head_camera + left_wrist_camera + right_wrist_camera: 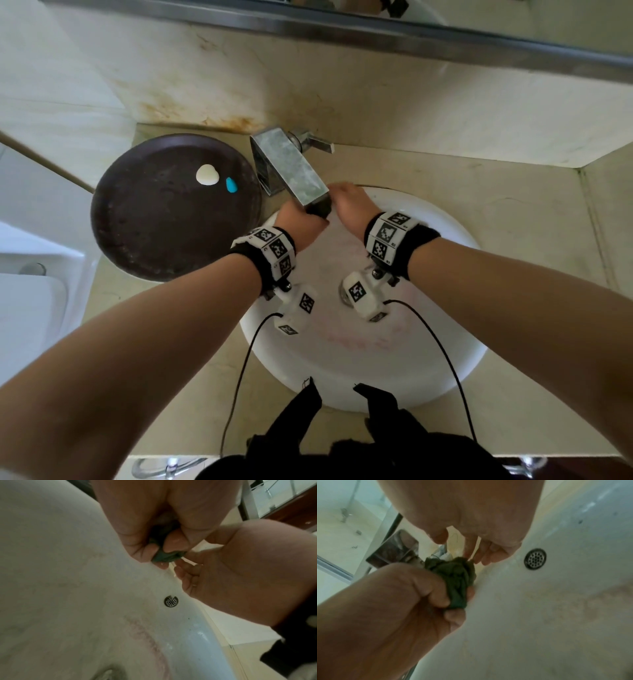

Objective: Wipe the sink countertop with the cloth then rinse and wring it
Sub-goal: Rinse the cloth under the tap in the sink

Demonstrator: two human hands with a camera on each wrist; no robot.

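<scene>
The person is holding the cloth [453, 582] bunched into a dark green wad under the faucet [291, 171], over the white sink [445, 240]. The left hand [402, 601] is doing the real gripping: its fingers [436, 595] are curled tight around the wad, thumb tucked under it. The right hand [471, 513] is hovering just beside it, with its fingers [493, 555] hanging down fairly straight and a bit apart, tips right at the cloth's edge. Whether they're actually pinching it, can't tell; it looks more like touching. Can't make out running water in these blurry wrist views either.

Guessing this is the rinse or wring stage, with the tabletop [479, 178] wiping apparently done.

What could go wrong from here:
- With only one hand really clamped on, a twist isn't going to squeeze much out, so the cloth ends up soggy.
- The wad is sitting close under the spout, so knuckles could be bumping the metal when twisting.
- If the cloth slips, it's dropping into the basin near the overflow hole [535, 558].
- Splashing could be hitting the dark round tray [154, 240] next to the sink, with the small white and blue bits on it.
</scene>
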